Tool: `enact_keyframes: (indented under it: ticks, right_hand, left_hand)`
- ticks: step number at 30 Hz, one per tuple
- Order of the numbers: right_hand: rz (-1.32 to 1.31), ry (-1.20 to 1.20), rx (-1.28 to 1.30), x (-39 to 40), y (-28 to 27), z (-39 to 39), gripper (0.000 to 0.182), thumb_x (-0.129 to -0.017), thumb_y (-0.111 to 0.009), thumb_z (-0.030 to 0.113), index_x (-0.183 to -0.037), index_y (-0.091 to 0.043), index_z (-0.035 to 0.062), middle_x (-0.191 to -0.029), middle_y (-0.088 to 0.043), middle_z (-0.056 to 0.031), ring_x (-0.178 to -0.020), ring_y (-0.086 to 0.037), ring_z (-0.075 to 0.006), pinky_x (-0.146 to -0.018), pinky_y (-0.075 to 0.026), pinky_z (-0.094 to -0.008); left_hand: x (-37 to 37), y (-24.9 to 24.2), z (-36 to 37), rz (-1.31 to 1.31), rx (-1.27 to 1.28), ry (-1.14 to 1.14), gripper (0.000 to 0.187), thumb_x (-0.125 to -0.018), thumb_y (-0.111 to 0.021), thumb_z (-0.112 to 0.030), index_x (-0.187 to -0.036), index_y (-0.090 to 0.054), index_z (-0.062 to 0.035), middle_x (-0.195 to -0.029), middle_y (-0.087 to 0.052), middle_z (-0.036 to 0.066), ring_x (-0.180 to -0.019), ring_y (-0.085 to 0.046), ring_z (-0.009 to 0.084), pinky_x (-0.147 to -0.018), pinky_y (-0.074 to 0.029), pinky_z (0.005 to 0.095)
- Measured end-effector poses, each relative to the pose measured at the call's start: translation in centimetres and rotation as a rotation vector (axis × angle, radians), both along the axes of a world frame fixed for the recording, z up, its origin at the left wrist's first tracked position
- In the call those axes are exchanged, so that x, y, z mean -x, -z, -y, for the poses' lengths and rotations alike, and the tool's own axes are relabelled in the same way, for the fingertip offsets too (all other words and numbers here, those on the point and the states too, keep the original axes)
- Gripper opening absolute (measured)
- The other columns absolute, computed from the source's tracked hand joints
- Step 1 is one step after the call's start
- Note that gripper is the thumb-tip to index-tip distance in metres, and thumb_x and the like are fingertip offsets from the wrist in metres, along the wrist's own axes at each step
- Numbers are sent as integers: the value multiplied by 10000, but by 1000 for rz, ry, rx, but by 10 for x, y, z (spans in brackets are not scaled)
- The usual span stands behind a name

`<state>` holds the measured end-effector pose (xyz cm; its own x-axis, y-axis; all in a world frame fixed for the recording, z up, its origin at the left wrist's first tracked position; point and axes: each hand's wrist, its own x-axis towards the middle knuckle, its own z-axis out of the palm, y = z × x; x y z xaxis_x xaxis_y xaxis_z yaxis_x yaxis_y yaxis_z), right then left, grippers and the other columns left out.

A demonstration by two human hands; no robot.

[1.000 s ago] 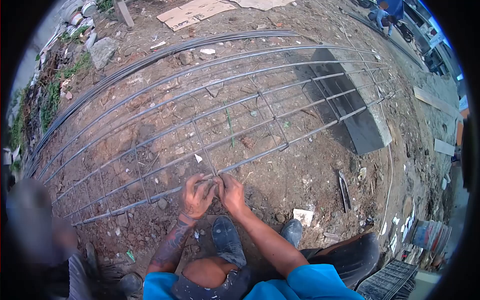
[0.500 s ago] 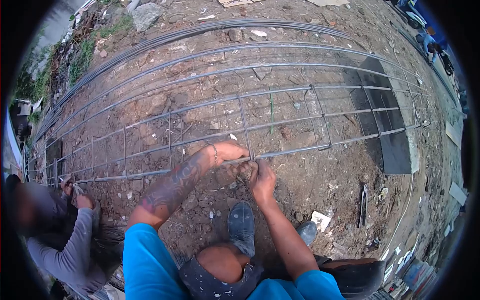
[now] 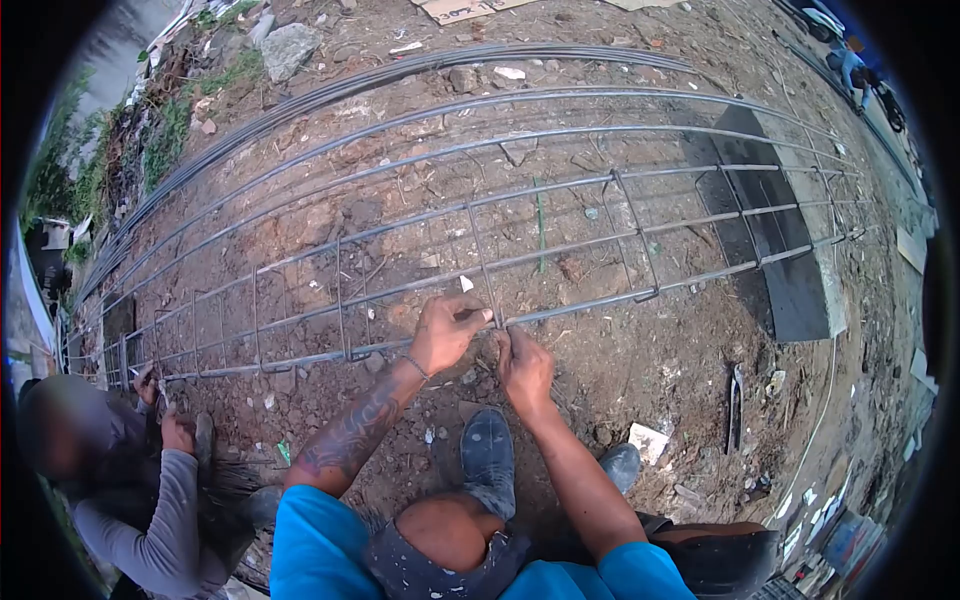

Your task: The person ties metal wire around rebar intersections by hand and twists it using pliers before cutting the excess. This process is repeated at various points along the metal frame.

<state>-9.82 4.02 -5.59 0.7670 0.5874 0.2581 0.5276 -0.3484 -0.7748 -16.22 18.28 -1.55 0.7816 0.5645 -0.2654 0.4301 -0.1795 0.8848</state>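
Observation:
A long rebar cage [image 3: 560, 310] of steel bars and square stirrups stretches across the ground before me. My left hand [image 3: 445, 335] is just left of a stirrup [image 3: 480, 250], its thumb and forefinger pinched together beside the near bar. On the other side of that joint, my right hand [image 3: 525, 368] has its fingers closed just under the bar. Whatever is between the fingertips of either hand is too small to make out. A long-handled pair of pincers [image 3: 735, 408] lies on the dirt at the right.
At the left a co-worker in a grey sleeve [image 3: 170, 510] has both hands at the cage's end. Loose bars [image 3: 400, 70] lie beyond the cage. A dark board [image 3: 800, 290] sits under its right end. Stones and scraps litter the soil around my boot [image 3: 487, 455].
My left hand has drawn back from over the joint to its left side, its wrist now below the bar. My right hand stays at the joint.

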Motion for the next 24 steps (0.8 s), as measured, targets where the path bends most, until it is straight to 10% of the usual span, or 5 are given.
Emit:
enact_keyframes:
  ticks: [10,24]
  right_hand:
    - [-48,-74,49,-8,-12,9,43,-844,-631,95,-852,-627,53,-708,-618,-195,-641,-615,-396,-530,-470,-453]
    - [21,-388,325,-42,-30,12,156,-875,-564,180,-934,-623,48,-808,-656,-190,-743,-637,-394,-674,-507,-492]
  left_hand:
    - [8,-6,24,390,-530,64,96,-742,-693,-3,-837,-684,7,-852,-677,121,-816,-651,288,-725,-517,367]
    - [11,4,27,569,-904,131,234,-663,-752,-7,-890,-698,-30,-886,-662,64,-880,-639,246,-707,-520,367]
